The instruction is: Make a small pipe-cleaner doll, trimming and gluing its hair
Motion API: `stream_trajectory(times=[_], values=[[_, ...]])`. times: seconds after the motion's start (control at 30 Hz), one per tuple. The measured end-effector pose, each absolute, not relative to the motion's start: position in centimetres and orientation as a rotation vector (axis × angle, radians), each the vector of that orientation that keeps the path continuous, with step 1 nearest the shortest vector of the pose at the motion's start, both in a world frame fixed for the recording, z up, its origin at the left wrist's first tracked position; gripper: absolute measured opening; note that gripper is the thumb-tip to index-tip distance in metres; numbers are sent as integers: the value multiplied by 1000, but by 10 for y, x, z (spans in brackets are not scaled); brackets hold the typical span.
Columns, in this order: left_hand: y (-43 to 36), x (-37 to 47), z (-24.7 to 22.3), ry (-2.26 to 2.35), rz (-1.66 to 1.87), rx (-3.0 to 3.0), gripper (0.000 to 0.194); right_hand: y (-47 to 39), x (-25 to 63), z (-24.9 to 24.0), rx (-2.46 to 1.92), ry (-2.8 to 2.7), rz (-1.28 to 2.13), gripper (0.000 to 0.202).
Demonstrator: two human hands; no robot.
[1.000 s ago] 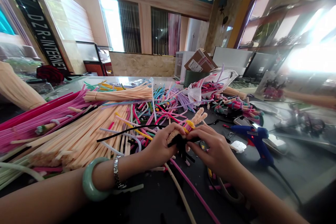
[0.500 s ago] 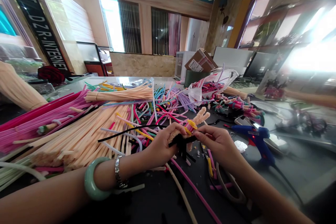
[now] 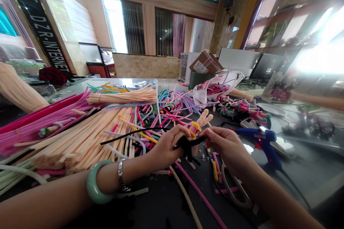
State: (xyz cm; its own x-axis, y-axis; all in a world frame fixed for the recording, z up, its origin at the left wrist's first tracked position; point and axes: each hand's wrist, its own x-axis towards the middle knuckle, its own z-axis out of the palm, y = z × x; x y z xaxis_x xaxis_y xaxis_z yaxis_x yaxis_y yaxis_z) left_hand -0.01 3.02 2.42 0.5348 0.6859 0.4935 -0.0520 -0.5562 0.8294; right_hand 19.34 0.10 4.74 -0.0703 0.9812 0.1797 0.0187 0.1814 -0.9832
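A small pipe-cleaner doll (image 3: 195, 128), beige with yellow and pink at its middle, is gripped between the thumb and fingers of my left hand (image 3: 172, 146). Its two beige limbs point up and away to the right. Several black pipe-cleaner strands (image 3: 186, 146) hang from the near end of the doll. One black strand runs to the right, and my right hand (image 3: 221, 143) pinches its end between thumb and forefinger. My left palm hides part of the doll.
Beige pipe cleaners (image 3: 80, 139) and pink ones (image 3: 51, 121) lie in bundles at left. A blue glue gun (image 3: 264, 139) rests at right near a phone (image 3: 255, 125). Scissors (image 3: 236, 186) lie below my right hand. Finished-looking dolls (image 3: 244, 109) and a plastic bag (image 3: 212, 87) are farther back.
My right hand has moved slightly right and up, drawing the black strand out from the doll. The doll has tilted a little; my left hand keeps its place.
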Motion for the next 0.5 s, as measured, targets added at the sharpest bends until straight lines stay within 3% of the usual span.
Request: stream_trajectory(times=[0.13,0.3,0.5], values=[[31,0,23,532,1068,1836,33,-1,196,48,-1058,-1310,906,29],[31,0,25,544,1045,1764,28,-11,193,51,-942,-1633,266,18],[31,-1,23,526,1056,1777,31,-18,189,49,-789,-2094,-153,56]])
